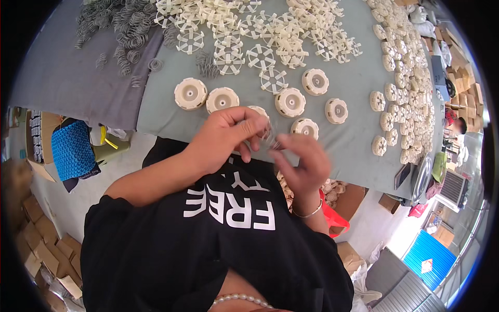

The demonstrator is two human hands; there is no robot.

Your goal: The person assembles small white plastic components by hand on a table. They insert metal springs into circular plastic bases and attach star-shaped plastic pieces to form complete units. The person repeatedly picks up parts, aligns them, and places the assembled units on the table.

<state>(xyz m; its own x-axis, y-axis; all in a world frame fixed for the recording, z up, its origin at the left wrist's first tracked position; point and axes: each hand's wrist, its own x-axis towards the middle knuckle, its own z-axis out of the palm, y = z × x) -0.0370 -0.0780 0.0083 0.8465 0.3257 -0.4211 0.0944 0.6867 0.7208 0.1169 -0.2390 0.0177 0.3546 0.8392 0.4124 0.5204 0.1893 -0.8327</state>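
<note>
Between my hands, just over the table's near edge, is a thin wire coil spring, slightly blurred. My left hand pinches its left side between thumb and fingers. The closed fingertips of my right hand grip the spring's other side; this hand is smeared by motion. Right behind them stand several round cream plastic housings, among them one with a hole at its centre and one partly covered by my left hand. Another housing to the right shows a coil in its middle.
Loose grey springs are heaped at the far left, and white six-armed plastic rings at the far middle. Rows of assembled round pieces line the table's right side. A carton of round parts stands below the near edge.
</note>
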